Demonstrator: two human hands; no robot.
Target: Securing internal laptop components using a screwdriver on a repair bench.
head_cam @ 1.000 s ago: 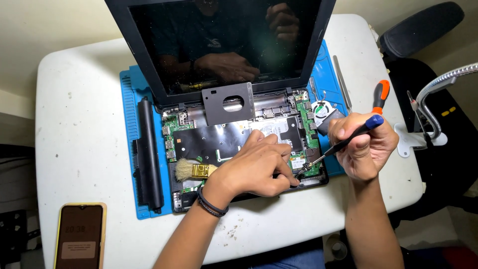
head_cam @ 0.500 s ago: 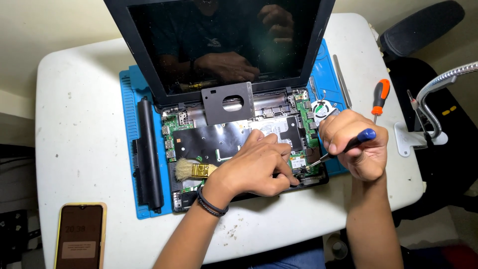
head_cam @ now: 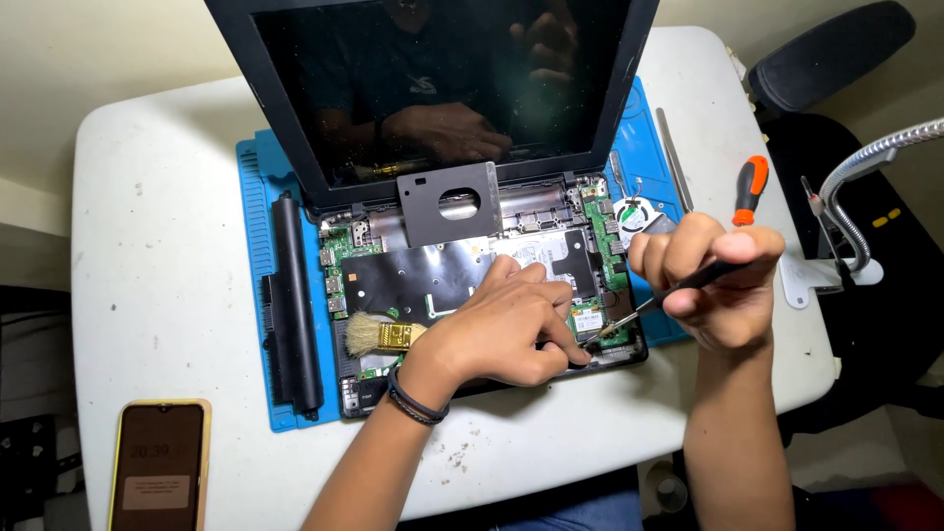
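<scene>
1. the screwdriver [head_cam: 657,300] lies in the right hand [head_cam: 713,285], which is clenched around its dark handle; its long axis slants from upper right down to lower left, tip pointing at the near right corner of the opened laptop [head_cam: 472,285].
2. the tip meets the board just beside the left hand's fingertips [head_cam: 575,354]; the exact contact spot is too small to make out.
3. the left hand [head_cam: 497,334] rests flat on the laptop's inside, fingers curled and pressing, grasping nothing that shows.
4. a small brush [head_cam: 379,336] lies partly hidden under that wrist.
5. the laptop sits on a blue mat [head_cam: 258,187] mid-table; a long black battery [head_cam: 293,305] lies along the mat's left edge.
6. an orange-handled screwdriver [head_cam: 749,189] rests near the table's right edge; a phone [head_cam: 157,467] at the near left corner is cut off.
</scene>
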